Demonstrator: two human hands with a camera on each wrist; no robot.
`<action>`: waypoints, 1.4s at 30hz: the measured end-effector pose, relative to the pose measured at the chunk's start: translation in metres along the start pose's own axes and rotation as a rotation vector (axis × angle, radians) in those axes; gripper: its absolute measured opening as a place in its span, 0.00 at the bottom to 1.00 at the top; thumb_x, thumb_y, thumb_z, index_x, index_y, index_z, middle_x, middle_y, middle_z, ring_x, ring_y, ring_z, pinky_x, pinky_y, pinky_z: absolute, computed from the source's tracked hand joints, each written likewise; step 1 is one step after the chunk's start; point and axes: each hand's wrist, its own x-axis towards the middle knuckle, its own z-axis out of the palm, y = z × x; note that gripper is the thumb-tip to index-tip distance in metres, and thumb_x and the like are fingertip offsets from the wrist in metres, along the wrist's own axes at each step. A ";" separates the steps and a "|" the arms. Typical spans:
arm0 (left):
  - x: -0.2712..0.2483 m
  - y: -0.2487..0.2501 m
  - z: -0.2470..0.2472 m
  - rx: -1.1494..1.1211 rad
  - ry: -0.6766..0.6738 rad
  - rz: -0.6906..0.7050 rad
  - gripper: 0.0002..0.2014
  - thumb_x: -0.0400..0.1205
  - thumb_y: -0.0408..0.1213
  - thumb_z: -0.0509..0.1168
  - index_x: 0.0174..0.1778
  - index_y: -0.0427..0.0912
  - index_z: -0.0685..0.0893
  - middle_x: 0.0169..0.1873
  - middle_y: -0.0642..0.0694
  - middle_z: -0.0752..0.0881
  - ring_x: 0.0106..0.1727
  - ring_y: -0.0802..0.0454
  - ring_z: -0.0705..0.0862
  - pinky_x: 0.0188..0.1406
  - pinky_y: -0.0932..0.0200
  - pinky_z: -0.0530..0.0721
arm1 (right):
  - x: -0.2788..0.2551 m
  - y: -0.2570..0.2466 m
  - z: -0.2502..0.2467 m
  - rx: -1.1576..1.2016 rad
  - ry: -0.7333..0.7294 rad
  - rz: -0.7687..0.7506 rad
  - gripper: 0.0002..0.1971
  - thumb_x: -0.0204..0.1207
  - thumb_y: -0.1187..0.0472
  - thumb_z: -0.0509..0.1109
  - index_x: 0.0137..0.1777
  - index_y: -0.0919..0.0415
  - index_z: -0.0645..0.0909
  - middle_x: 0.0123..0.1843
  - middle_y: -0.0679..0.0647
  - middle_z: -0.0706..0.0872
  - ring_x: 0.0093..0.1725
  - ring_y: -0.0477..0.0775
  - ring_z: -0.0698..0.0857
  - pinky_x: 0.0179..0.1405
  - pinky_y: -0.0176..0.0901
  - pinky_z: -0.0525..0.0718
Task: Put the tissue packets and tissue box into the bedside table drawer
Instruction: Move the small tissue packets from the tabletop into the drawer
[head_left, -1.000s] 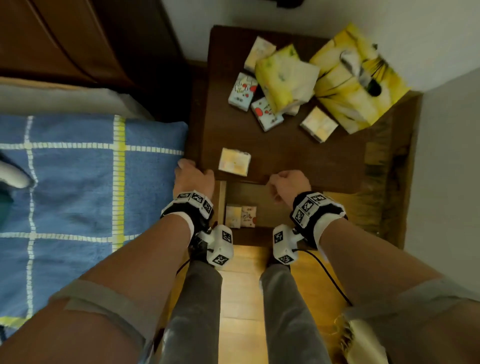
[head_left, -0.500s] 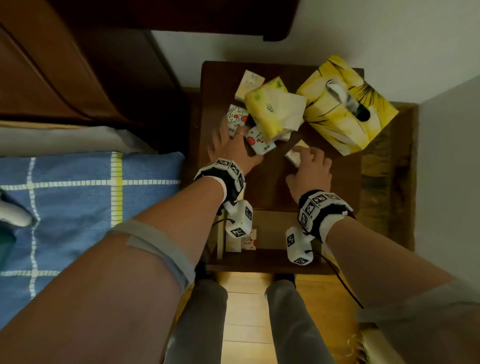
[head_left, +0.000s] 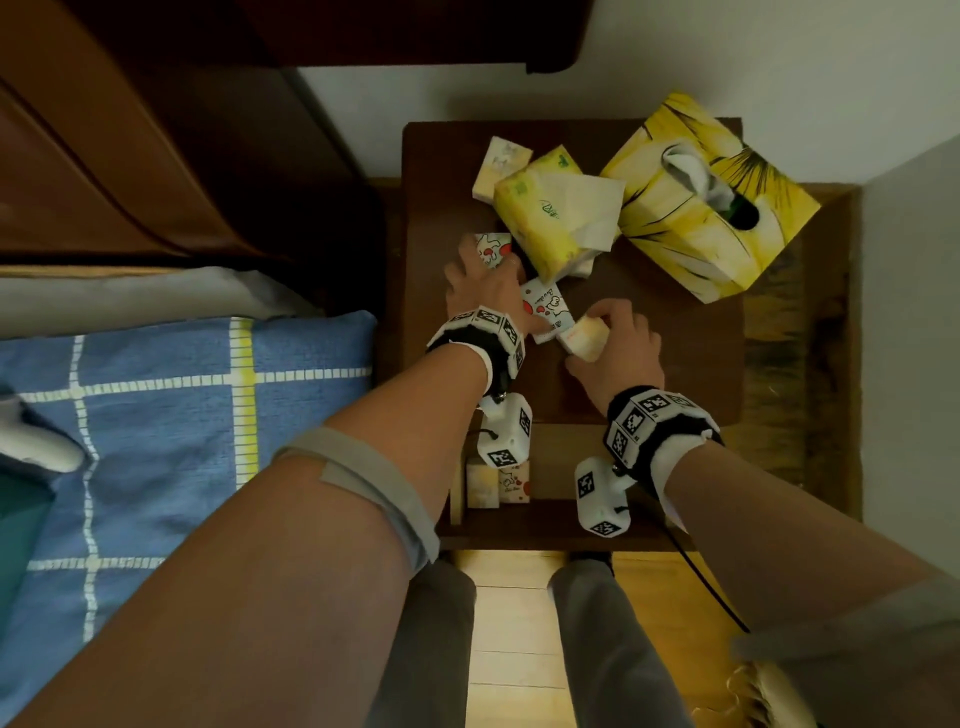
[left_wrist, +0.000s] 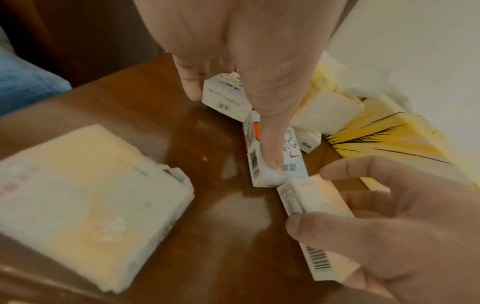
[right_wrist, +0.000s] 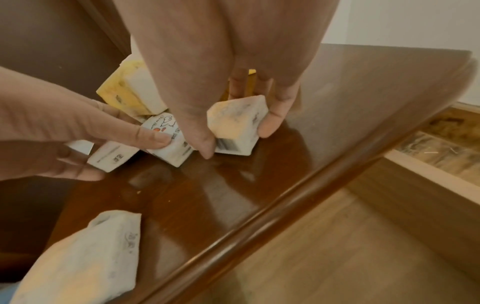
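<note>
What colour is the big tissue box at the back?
Yellow with black streaks, the tissue box shows best in the head view.

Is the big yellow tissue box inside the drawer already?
No, the big yellow tissue box sits on top of the bedside table, not in the open drawer.
</note>
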 end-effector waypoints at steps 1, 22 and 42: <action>-0.003 0.002 0.001 -0.020 0.008 -0.010 0.33 0.64 0.56 0.82 0.61 0.50 0.80 0.82 0.39 0.56 0.77 0.31 0.63 0.72 0.37 0.74 | -0.004 0.002 0.000 0.004 -0.015 0.015 0.34 0.67 0.59 0.80 0.71 0.44 0.69 0.70 0.57 0.74 0.69 0.66 0.73 0.51 0.56 0.76; -0.175 -0.029 0.124 -0.581 -0.230 -0.191 0.21 0.76 0.48 0.70 0.63 0.62 0.71 0.52 0.49 0.90 0.39 0.46 0.93 0.40 0.44 0.94 | -0.122 0.109 0.012 0.002 -0.388 0.010 0.28 0.75 0.43 0.71 0.76 0.39 0.72 0.70 0.57 0.79 0.57 0.55 0.84 0.57 0.49 0.84; -0.170 -0.160 0.152 -0.554 0.015 -0.301 0.24 0.80 0.51 0.67 0.74 0.60 0.76 0.63 0.50 0.86 0.59 0.49 0.85 0.55 0.52 0.85 | -0.087 0.086 0.163 -0.158 -0.502 0.206 0.41 0.76 0.61 0.74 0.85 0.51 0.56 0.77 0.66 0.69 0.71 0.70 0.77 0.67 0.58 0.81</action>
